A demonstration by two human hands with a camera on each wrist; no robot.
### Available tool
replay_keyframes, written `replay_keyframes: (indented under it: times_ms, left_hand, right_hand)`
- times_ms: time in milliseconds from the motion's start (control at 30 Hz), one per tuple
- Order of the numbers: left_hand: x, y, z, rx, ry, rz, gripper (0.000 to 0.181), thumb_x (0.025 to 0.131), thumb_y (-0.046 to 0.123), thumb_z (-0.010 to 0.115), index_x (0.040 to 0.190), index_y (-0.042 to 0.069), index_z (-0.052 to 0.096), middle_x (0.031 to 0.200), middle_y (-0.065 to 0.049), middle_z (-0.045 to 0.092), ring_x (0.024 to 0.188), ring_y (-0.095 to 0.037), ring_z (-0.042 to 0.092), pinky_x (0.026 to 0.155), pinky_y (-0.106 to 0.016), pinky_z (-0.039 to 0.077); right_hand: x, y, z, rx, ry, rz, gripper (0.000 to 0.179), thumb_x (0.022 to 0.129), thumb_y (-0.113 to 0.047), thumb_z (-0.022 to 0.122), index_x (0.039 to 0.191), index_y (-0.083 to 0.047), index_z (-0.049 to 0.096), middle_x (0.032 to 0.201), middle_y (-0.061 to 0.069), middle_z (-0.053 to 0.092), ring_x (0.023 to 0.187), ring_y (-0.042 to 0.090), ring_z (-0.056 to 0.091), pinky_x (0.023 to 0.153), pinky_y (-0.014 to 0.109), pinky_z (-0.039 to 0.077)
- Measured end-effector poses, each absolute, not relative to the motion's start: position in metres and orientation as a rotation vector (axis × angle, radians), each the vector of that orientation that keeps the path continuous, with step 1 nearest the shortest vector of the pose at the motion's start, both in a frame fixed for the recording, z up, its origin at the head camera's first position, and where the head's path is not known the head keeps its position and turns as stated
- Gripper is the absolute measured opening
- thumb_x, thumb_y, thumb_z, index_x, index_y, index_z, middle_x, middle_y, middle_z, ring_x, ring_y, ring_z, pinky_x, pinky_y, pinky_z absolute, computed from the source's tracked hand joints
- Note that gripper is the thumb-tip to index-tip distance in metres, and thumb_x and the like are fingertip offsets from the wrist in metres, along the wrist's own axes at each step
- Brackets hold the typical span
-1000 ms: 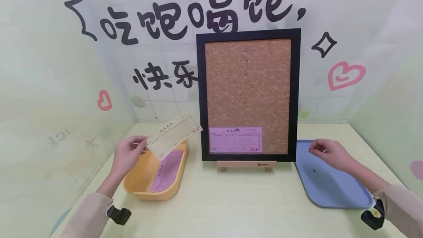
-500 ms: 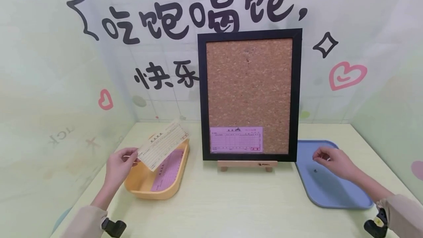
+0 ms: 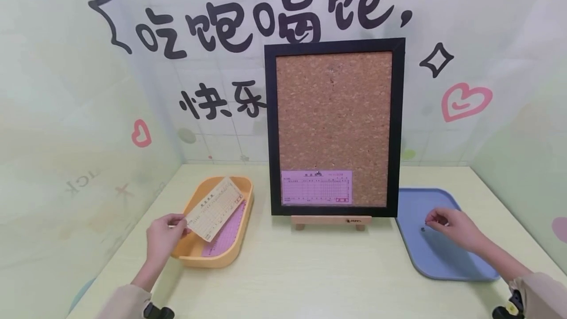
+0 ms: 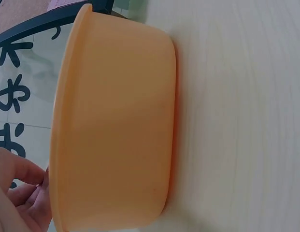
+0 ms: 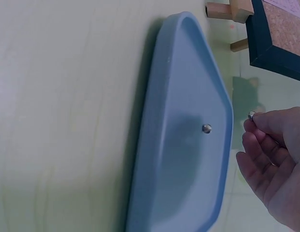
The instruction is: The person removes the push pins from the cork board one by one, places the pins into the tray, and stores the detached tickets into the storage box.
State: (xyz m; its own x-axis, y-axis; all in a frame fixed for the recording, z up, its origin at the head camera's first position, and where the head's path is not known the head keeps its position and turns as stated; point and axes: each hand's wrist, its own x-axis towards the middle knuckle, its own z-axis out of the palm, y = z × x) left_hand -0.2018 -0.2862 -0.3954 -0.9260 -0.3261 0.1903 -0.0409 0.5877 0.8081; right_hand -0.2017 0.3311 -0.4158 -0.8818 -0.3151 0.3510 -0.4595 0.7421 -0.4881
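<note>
One cream slip (image 3: 215, 209) over an orange bin (image 3: 230, 259), one silver stud (image 5: 251, 115) above a blue tray (image 5: 186, 94)

The left hand (image 3: 163, 238) pinches the cream slip at its left end, thumb and fingers closed on the paper. Tilted, with the free end angled up to the right, the slip hangs over the orange bin and covers part of a purple slip (image 3: 223, 240) lying inside. Printed lines and a small red box show on the cream paper. Whether the paper or the fingers touch the bin, I cannot tell.

The right hand (image 3: 454, 228) pinches the silver stud between thumb and forefinger, its other fingers curled. A loose stud (image 5: 207, 128) lies on the blue tray below, just beside the fingertips as the head view shows them.

Between bin and tray, a corkboard (image 3: 334, 112) in a black frame (image 3: 396, 127) stands on a wooden easel (image 3: 331, 220). A pinned slip (image 3: 316, 187), purple and ruled, sits flat at its lower left, with a small shiny spot at the top edge. Bin, easel and tray all rest on the pale surface (image 3: 301, 279). Behind them, black lettering (image 3: 221, 26) and a pink heart (image 3: 466, 102) mark the wall.
</note>
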Motion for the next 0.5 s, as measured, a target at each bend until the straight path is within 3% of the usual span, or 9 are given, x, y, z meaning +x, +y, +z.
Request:
replay_keyframes:
  times_ms: [267,500]
  left_hand:
    - [-0.205,-0.278,-0.402,0.186,-2.606,-1.259,0.026,0.080,-0.004,0.055,0.103,-0.015,0.058,0.084,-0.025,0.063,0.065,-0.026,0.065,0.056,-0.026,0.054]
    - [-0.203,-0.276,-0.405,0.077,-2.724,-1.173,0.028,0.078,-0.003,0.060,0.104,-0.014,0.059,0.084,-0.021,0.063,0.065,-0.023,0.065,0.055,-0.023,0.053]
  right_hand:
    - [-0.202,0.335,-0.428,0.608,-2.696,0.842,0.016,0.074,0.009,0.064,0.075,-0.006,0.061,0.071,-0.005,0.058,0.064,-0.005,0.046,0.054,0.019,0.043]
    - [-0.200,0.336,-0.439,0.605,-2.716,0.894,0.014,0.073,0.008,0.065,0.073,-0.006,0.062,0.071,-0.005,0.059,0.064,-0.005,0.045,0.055,0.019,0.043]
